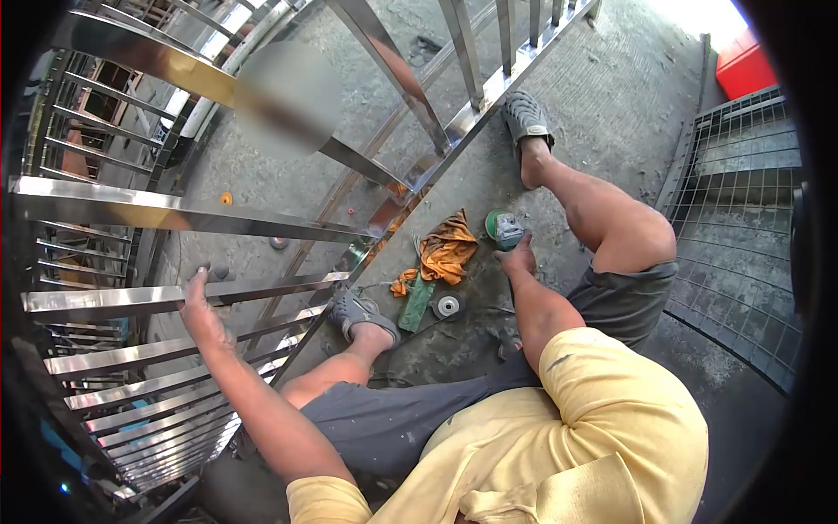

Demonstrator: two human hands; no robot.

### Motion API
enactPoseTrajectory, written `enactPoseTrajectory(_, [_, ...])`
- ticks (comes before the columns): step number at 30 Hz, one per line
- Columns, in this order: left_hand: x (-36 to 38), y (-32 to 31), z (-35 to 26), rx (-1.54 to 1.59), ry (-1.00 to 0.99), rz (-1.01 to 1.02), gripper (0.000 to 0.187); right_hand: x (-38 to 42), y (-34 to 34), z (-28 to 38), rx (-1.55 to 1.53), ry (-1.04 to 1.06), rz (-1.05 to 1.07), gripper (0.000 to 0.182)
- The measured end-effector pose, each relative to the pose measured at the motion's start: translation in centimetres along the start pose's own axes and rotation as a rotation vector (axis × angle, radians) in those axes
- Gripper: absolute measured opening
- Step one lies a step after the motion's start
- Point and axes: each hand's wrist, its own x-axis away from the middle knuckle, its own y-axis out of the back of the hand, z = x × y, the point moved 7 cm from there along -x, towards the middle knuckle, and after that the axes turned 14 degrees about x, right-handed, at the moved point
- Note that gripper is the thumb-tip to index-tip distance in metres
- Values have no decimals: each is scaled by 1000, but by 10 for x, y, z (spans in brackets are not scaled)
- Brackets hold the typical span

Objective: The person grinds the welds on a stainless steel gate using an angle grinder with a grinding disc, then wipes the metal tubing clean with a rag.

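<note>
A polished metal railing (201,214) with flat-sided bars leans in front of me, filling the left side. My left hand (208,316) is closed around one of its bars (105,301), thumb up along the near side. Low over the concrete between my legs, my right hand (518,255) grips an angle grinder (504,229) with a green rim on its head. The tool's handle end is mostly hidden by the hand. Beside it lies a stained orange cloth (449,249). Closer to me are a green block (416,304) and a round whitish wheel (447,306).
My feet in grey clogs (528,115) stand on the concrete floor (611,96), one close to the railing's lower rail. A wire mesh panel (742,210) is at the right, with a red box (744,65) behind it. Small orange bits (226,199) lie beyond the bars.
</note>
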Motion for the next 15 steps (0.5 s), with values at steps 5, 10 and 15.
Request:
enactPoseTrajectory(5, [0, 2, 1, -14, 23, 14, 34, 23, 9, 30, 201, 80, -262, 89])
enactPoseTrajectory(10, [14, -10, -2, -21, 56, -10, 34, 53, 2, 125, 124, 517, -298, 70])
enactPoseTrajectory(15, [10, -2, -2, -306, -163, -13, 33, 9, -68, 143, -286, 517, 114, 73])
